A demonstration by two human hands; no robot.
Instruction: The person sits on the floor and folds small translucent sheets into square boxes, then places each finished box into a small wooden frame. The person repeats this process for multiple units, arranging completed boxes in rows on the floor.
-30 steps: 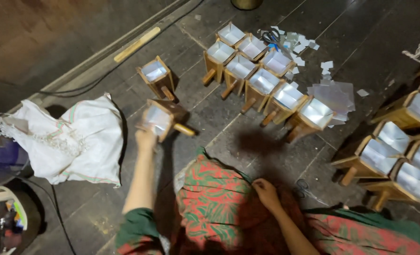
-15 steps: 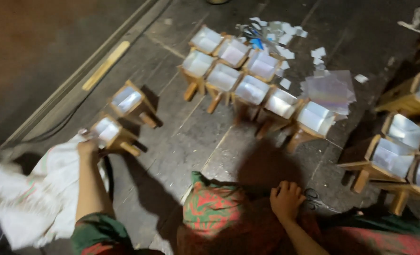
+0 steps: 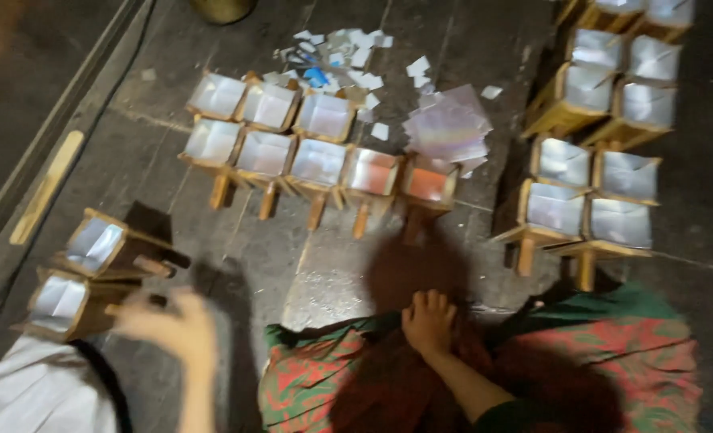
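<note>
Just left of the person's patterned lap (image 3: 485, 377), on the dark stone floor (image 3: 324, 273), the left hand (image 3: 172, 325) hovers blurred beside a small wooden box frame lined with white paper (image 3: 64, 305), its fingers spread near the frame's peg handle; whether they clasp that handle or have let go I cannot tell, because motion smears the hand. A second paper-lined frame (image 3: 104, 244) stands touching the first, just beyond it from the lap. The right hand (image 3: 429, 321) rests loose and empty on the lap, fingers relaxed, holding nothing. The likeliest mishap, as I judge it, is a nudge: the two frames sit tilted on narrow handles, so a careless sweep of the left hand could tip one onto the other and crease or tear the thin lining. The white cloth bundle (image 3: 40, 393) lies left of the lap and right against the nearer frame, so a snagged fold could drag it over. Ahead of the lap, a double row of frames (image 3: 292, 144) stands packed side by side, with paper scraps (image 3: 348, 48) and loose sheets (image 3: 449, 128) beyond; to the right of the lap another cluster of frames (image 3: 593, 192) crowds close. Bare floor remains between the lap and the double row, and between that row and the two left frames, with a raised kerb (image 3: 60, 128) bounding the far left.
</note>
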